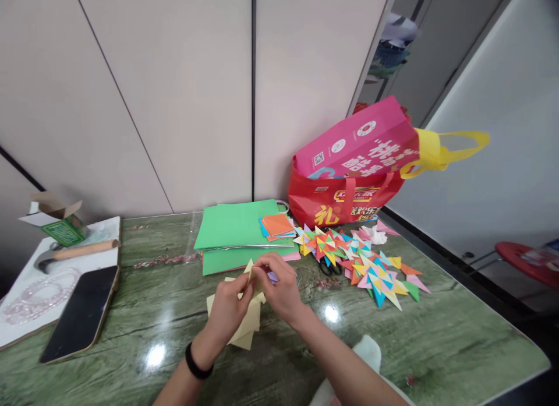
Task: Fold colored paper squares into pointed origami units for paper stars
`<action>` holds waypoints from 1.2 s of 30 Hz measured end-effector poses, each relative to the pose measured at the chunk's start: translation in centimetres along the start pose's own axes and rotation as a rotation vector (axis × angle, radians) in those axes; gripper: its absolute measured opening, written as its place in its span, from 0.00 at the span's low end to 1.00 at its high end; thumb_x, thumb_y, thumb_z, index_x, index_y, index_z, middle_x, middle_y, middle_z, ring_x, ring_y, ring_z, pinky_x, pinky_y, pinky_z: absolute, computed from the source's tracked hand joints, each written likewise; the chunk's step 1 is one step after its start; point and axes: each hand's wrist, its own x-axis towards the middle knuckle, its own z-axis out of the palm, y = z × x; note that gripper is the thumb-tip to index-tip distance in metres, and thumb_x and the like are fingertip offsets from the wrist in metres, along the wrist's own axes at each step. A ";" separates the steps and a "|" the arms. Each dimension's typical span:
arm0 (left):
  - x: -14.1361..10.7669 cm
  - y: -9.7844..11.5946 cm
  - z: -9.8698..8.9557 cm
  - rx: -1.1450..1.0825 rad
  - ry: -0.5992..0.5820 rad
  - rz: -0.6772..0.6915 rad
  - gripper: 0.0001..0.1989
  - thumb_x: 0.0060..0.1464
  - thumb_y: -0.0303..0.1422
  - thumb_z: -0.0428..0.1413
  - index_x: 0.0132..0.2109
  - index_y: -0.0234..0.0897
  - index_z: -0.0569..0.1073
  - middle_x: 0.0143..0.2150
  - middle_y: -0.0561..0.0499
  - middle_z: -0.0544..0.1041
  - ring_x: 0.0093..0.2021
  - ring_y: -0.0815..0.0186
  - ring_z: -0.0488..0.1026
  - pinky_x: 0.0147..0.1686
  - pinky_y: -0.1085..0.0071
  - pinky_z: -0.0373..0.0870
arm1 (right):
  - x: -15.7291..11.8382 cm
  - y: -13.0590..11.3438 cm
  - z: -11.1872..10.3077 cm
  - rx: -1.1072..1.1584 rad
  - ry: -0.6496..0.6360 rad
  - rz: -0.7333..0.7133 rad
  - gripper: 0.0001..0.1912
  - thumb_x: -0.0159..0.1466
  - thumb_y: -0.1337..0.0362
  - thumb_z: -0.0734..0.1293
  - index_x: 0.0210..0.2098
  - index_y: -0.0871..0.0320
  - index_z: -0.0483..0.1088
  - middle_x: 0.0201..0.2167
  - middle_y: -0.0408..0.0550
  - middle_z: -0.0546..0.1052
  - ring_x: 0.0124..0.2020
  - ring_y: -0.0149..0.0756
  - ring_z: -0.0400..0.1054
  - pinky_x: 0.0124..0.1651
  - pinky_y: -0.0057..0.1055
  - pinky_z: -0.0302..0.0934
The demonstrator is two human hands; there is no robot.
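Note:
Between my two hands is a small piece of pale yellow paper (pixel 249 266), folded to a point at its top. My left hand (pixel 232 301) pinches it from the left, and my right hand (pixel 279 286) grips its right side with the fingertips. Its lower part is hidden by my fingers. Under my hands, loose pale yellow paper squares (pixel 244 333) lie spread on the table. A bit of purple paper (pixel 273 277) shows just behind my right hand.
Green paper sheets (pixel 238 224) lie behind my hands, with orange and blue squares (pixel 278 225) on top. Folded colourful paper triangles (pixel 379 278) and black scissors (pixel 331 268) are at right, before a red bag (pixel 314 190). A phone (pixel 82 313), sickle (pixel 82 251) and green box (pixel 65 228) lie left.

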 end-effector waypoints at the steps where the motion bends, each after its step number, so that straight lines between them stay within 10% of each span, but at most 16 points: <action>1: 0.0 0.0 0.0 0.006 -0.001 0.001 0.17 0.57 0.33 0.44 0.27 0.31 0.73 0.18 0.53 0.71 0.18 0.71 0.65 0.21 0.77 0.58 | 0.0 0.1 0.0 -0.004 -0.009 0.000 0.06 0.63 0.69 0.60 0.29 0.57 0.65 0.27 0.45 0.69 0.30 0.33 0.63 0.33 0.28 0.59; 20: -0.2 -0.9 -0.1 0.594 -0.044 -0.016 0.15 0.56 0.27 0.48 0.48 0.34 0.73 0.25 0.46 0.79 0.23 0.62 0.76 0.20 0.74 0.59 | 0.5 0.5 -0.3 0.219 -0.127 0.306 0.08 0.56 0.66 0.64 0.35 0.58 0.72 0.30 0.47 0.73 0.29 0.31 0.68 0.27 0.24 0.64; 36: -0.2 -0.5 -0.2 0.640 -0.096 -0.001 0.16 0.56 0.23 0.48 0.50 0.35 0.71 0.27 0.47 0.79 0.26 0.63 0.77 0.21 0.74 0.60 | 0.3 0.5 0.2 0.465 -0.113 0.429 0.07 0.54 0.63 0.67 0.31 0.58 0.75 0.29 0.46 0.74 0.24 0.29 0.67 0.27 0.27 0.69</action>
